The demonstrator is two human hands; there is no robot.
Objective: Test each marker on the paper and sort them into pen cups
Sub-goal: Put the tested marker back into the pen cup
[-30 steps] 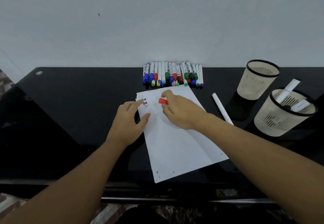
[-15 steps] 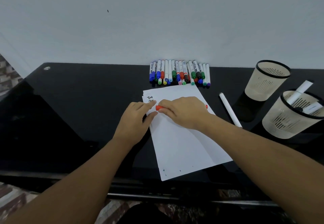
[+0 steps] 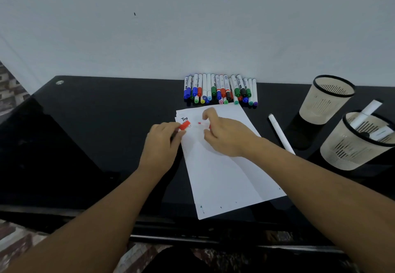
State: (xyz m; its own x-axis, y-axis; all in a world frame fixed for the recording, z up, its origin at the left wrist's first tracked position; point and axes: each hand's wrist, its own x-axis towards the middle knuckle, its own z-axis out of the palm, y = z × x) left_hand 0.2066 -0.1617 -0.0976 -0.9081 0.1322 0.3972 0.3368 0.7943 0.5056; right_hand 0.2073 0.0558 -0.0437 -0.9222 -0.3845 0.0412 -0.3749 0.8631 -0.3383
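Observation:
A white sheet of paper (image 3: 222,165) lies on the black table, with handwriting at its top left corner. My left hand (image 3: 163,142) pinches a red cap (image 3: 184,125) at the paper's left edge. My right hand (image 3: 226,133) grips a red marker (image 3: 202,123), uncapped, its red tip pointing left just above the paper. A row of several capped markers (image 3: 221,89) lies against the wall. At the right stand two beige pen cups: the far cup (image 3: 324,99) looks empty, the near cup (image 3: 361,142) holds a few markers.
A single white marker (image 3: 281,133) lies on the table between the paper and the cups. The table's front edge (image 3: 192,227) runs below the paper. A white wall rises right behind the marker row.
My hands have pulled apart: the red cap came off in the left hand, and the marker's red tip now shows in the right hand.

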